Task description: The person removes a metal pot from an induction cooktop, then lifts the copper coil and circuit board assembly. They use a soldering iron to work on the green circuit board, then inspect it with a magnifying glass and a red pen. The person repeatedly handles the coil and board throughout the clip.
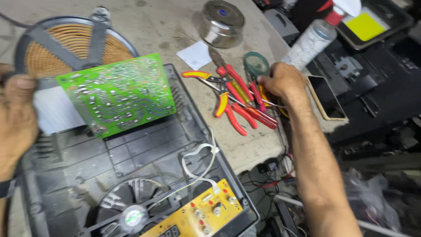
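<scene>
While a worn, stained surface [175,26] fills the top of the view, an opened black appliance housing [144,153] lies across the lower left, with a cooling fan [131,206] and a yellow control board [197,213] inside it. Above the housing, a round copper coil disc [70,44] and a green circuit board [118,94] are tilted up together. The left hand [15,114] sits at the far left edge, fingers curled shut around the dark rim of the coil disc. The right arm stretches straight out from the lower right, wrist bent down, and the right hand [283,81] rests on a pile of red-handled pliers and screwdrivers [239,103], fingers closing on one red screwdriver handle [256,94]. Beyond the tools stand a steel tin [221,22] and a spray bottle [318,37].
</scene>
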Motion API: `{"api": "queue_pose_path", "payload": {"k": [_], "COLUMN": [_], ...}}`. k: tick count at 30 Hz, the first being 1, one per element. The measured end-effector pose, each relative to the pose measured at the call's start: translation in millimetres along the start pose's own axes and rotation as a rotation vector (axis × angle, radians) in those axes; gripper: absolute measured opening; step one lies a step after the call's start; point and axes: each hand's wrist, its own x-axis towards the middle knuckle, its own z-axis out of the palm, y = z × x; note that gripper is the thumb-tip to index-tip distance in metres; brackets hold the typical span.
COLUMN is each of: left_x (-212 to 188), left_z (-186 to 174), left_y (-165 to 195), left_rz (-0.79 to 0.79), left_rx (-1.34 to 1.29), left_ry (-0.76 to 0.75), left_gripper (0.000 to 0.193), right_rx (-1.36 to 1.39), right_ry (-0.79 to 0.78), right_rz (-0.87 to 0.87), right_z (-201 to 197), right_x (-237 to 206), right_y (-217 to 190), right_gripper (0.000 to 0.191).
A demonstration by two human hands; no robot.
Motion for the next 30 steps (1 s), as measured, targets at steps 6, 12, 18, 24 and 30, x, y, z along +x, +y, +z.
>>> {"api": "queue_pose_path", "payload": {"k": [6,12,18,24,30], "left_x": [-3,-3,-3,3,11], "left_z": [-22,-27,-29,-23,-17], "left_y": [-18,-22,-22,-19,-15], "left_rz": [-0.24,-0.141,-0.149,-0.271,-0.322], "left_rx": [-0.103,-0.146,-0.157,-0.161,-0.126], "left_ry": [-0.107,-0.07,-0.065,-0.13,-0.134], "left_gripper": [0.043,0.043,0.044,0.046,0.044], "right_rx": [-0.236,-0.34,-0.068,0.725,1.493], "right_ry": [-0.159,-0.173,0.018,0.505,0.168], "right_rz": [0.088,0.043,0.065,-0.246,-0.655], "right_z": [-12,-3,-8,0,-4], "right_x": [-4,-14,-6,-14,-90], "right_y": [-39,-57,-42,-25,-70], "right_gripper": [0.071,0.061,0.065,0.043,0.039]}}
